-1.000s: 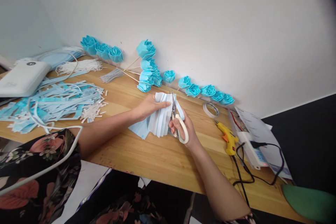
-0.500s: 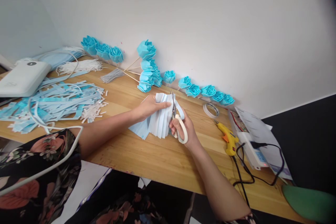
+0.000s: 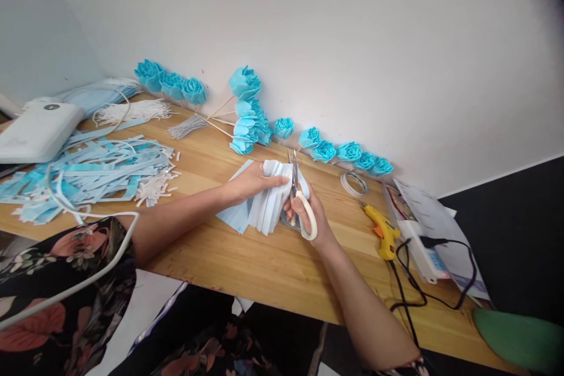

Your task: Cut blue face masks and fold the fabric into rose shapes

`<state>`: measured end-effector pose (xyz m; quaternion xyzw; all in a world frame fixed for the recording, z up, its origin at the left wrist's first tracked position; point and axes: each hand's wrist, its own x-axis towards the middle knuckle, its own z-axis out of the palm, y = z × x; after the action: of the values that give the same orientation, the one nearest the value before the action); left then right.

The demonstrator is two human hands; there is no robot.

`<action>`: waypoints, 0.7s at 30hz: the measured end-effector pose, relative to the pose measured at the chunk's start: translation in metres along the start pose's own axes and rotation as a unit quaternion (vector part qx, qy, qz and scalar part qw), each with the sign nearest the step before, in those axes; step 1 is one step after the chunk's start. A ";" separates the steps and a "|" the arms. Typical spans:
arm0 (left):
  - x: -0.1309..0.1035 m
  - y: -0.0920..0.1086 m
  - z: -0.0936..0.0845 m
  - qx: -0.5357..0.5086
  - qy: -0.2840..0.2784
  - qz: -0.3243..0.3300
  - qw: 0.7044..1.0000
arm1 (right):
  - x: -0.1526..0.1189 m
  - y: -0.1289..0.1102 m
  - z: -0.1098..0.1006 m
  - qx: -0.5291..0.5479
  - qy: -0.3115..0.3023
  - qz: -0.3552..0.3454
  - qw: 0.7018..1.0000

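Note:
My left hand (image 3: 247, 183) pinches a pale blue pleated face mask (image 3: 267, 208) between thumb and fingers, its folds hanging down in front. Fingers of my right hand (image 3: 321, 224) are wrapped round scissors (image 3: 312, 220) with white handles. The blades point away from me along the mask's right edge, their tips a little apart. A narrow light blue strip (image 3: 304, 183) lies just right of the blades, by my right fingers. More pale blue mask pieces (image 3: 235, 214) lie on the table under my left hand.
Cut blue strips (image 3: 110, 167) heap at the left beside a white power bank (image 3: 39, 132). Blue paper-like flowers (image 3: 247, 123) line the wall, near grey wires (image 3: 187, 127). At right are a tape roll (image 3: 353, 184), a yellow glue gun (image 3: 385, 235) and a power strip (image 3: 425, 252).
The scissor tips have spread apart and the blades have shifted slightly right. The top of the mask sits slightly lower in my left hand, and a blue piece behind that hand now shows more.

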<state>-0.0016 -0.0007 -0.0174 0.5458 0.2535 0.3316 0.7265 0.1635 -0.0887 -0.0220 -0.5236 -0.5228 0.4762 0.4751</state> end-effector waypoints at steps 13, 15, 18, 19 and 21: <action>0.001 0.003 0.001 -0.010 0.022 -0.012 1.000 | -0.001 -0.008 0.003 0.016 0.001 0.001 1.000; 0.001 0.004 0.001 -0.007 0.026 -0.012 1.000 | -0.001 -0.009 0.004 0.015 0.004 0.002 1.000; 0.000 0.004 0.002 -0.003 0.031 -0.014 0.999 | -0.001 -0.009 0.004 0.013 0.008 0.000 1.000; 0.000 0.004 0.002 -0.001 0.033 -0.015 0.999 | -0.001 -0.009 0.004 0.013 0.009 -0.001 1.000; 0.000 0.004 0.002 0.006 0.035 -0.016 0.999 | -0.001 -0.008 0.004 0.011 0.010 -0.001 1.000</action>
<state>-0.0011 -0.0006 -0.0130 0.5345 0.2889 0.3374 0.7190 0.1588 -0.0893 -0.0144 -0.5224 -0.5133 0.4761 0.4868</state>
